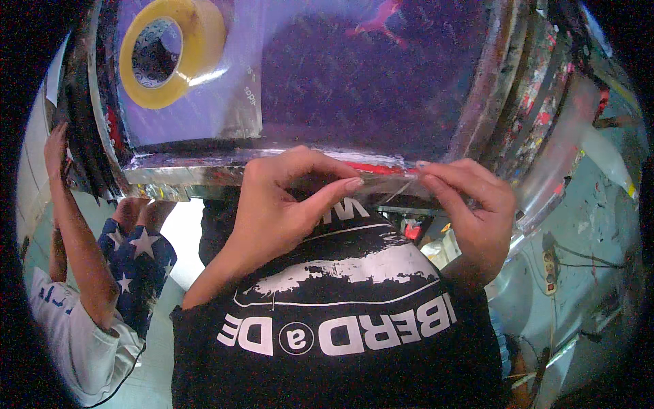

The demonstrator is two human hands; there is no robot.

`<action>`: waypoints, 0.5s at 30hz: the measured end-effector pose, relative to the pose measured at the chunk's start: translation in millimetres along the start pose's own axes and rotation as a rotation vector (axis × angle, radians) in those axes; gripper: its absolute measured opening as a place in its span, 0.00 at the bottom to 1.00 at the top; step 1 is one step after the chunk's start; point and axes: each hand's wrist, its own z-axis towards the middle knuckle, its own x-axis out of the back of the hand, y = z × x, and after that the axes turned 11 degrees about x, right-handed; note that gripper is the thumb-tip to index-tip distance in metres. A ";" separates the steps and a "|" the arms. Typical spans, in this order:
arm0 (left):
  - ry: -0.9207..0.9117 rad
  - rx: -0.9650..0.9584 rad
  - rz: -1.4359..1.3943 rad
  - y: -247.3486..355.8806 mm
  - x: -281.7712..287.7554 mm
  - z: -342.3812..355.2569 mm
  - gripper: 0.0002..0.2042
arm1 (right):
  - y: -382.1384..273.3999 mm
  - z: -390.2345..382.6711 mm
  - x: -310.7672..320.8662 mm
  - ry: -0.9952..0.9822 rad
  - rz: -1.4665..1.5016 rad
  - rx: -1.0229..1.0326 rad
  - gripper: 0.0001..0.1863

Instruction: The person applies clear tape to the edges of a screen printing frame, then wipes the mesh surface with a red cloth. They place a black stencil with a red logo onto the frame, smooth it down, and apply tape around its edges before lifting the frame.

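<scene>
"Rail (204,176): where does it lie?"

"At the near side of the frame, just in front of the black shirt (368,375). It's grey and paint-spotted, with a red strip (378,168) along its upper edge."

"And the fingers?"

"The left hand (283,187) has thumb and forefinger brought close, tips near the left part of the red strip. The right hand (480,204) makes a similar narrow pinch near the strip's right end. Whether either pinch grips anything thin, I can't tell."

"How would you do this bit well?"

"I'd keep both pinches light and level, with the 2 hands a steady span apart and in line with the edge. I'd work with the fingertips and keep the palms off the painted surface."

"Which way does the rail point?"

"Its long axis runs left to right across the body, bent a little by the lens. Neither end reads as a front; its outer face looks toward the wearer."

"What's beyond it?"

"A purple panel (381,95) with a pink mark (385,24) near the top. At its left, a yellowish tape roll (201,51) rests on a paler sheet (235,109)."

"Further out?"

"Another person's hand (56,150) is beside the frame's left side. At the right, a dark cord (586,262) hangs near a pale socket block (550,269)."
</scene>
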 end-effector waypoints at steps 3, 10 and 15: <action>0.047 -0.113 0.073 0.9 -1.7 -0.1 0.05 | 12.1 0.1 -9.6 0.073 -0.122 0.051 0.11; 0.116 -0.271 0.173 8.7 1.3 -5.3 0.09 | 12.2 4.0 6.6 -0.071 -0.158 0.238 0.14; 0.142 -0.458 0.237 1.8 4.6 -2.8 0.11 | 8.0 5.1 6.9 -0.068 -0.146 0.341 0.15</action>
